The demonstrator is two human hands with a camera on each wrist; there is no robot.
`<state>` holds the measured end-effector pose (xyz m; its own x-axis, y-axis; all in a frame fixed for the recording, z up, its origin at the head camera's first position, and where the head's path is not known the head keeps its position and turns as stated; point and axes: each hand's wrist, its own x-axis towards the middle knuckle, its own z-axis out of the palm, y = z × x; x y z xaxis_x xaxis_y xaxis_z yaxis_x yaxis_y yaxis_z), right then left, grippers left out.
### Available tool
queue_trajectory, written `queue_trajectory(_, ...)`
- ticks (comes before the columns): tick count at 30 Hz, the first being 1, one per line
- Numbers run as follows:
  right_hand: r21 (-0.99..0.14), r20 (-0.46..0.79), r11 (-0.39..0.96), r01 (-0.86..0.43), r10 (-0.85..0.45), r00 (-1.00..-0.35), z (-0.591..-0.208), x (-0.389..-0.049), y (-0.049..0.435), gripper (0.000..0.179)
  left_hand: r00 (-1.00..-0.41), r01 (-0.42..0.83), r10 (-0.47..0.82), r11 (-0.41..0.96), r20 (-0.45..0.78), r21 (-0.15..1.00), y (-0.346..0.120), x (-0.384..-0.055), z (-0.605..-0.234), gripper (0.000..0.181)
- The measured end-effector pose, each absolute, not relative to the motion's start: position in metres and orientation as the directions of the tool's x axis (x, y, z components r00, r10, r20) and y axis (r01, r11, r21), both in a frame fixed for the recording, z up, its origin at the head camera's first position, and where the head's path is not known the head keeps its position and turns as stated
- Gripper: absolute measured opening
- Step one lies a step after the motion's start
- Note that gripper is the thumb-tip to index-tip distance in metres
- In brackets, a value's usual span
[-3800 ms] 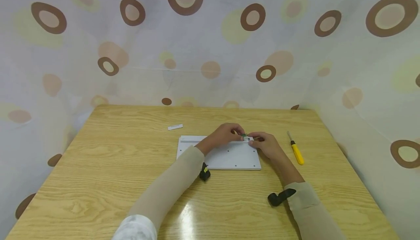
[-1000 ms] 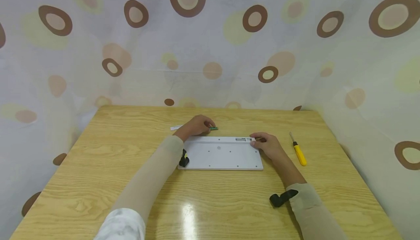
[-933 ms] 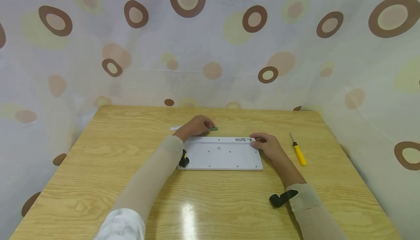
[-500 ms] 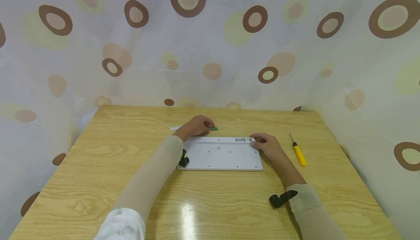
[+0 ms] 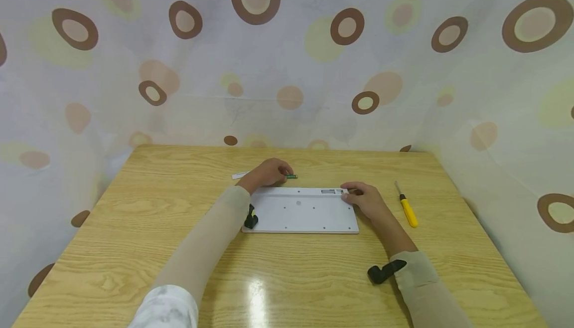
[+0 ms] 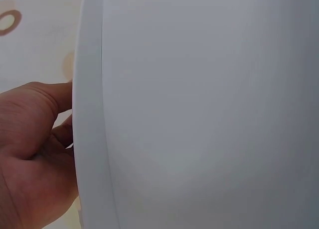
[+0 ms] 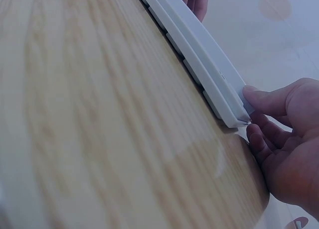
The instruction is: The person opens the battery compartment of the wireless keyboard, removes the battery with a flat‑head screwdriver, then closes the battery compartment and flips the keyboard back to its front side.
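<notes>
A white keyboard (image 5: 309, 218) lies keys down on the table, its open battery slot (image 5: 329, 191) near the far right corner. Just behind its far edge, my left hand (image 5: 270, 171) holds a green battery (image 5: 292, 176) at the fingertips, low over the tabletop. My right hand (image 5: 364, 198) grips the keyboard's far right corner between thumb and fingers, as the right wrist view also shows with the thumb (image 7: 266, 100) on top. In the left wrist view the keyboard's white underside (image 6: 199, 89) fills most of the picture and hides the left fingertips and the battery.
A yellow-handled screwdriver (image 5: 407, 211) lies right of the keyboard. A small white strip (image 5: 239, 174), partly covered by the left wrist, lies on the wooden table (image 5: 134, 228) behind the keyboard. A patterned cloth (image 5: 287, 59) hangs beyond the far table edge.
Since the oldest frame, my left hand has gone from the battery slot leftward to behind the keyboard with the green battery. The right hand keeps its place. Over the last second nothing visibly moves.
</notes>
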<state>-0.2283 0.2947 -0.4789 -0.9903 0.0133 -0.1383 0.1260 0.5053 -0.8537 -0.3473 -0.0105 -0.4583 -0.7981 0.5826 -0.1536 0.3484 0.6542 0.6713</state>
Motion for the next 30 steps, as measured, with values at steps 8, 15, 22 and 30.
queue_trajectory(8,-0.854,-0.142,0.504,0.132,0.02,-0.99,-0.481,-0.23,0.295,0.038,-0.796,0.341,0.589,0.625,-0.137,0.702,-0.014,-0.345,-0.455,0.03)
queue_trajectory(15,-0.859,-0.145,0.494,0.135,0.019,-0.989,-0.48,-0.23,0.293,0.038,-0.801,0.325,0.587,0.593,-0.119,0.736,-0.023,-0.346,-0.453,0.032)
queue_trajectory(22,-0.853,-0.151,0.503,0.137,0.013,-0.988,-0.48,-0.23,0.292,0.039,-0.82,0.32,0.563,0.605,-0.106,0.729,-0.045,-0.346,-0.451,0.031)
queue_trajectory(30,-0.854,-0.146,0.504,0.13,0.007,-0.989,-0.478,-0.228,0.294,0.039,-0.843,0.307,0.526,0.641,-0.111,0.704,-0.082,-0.345,-0.446,0.031)
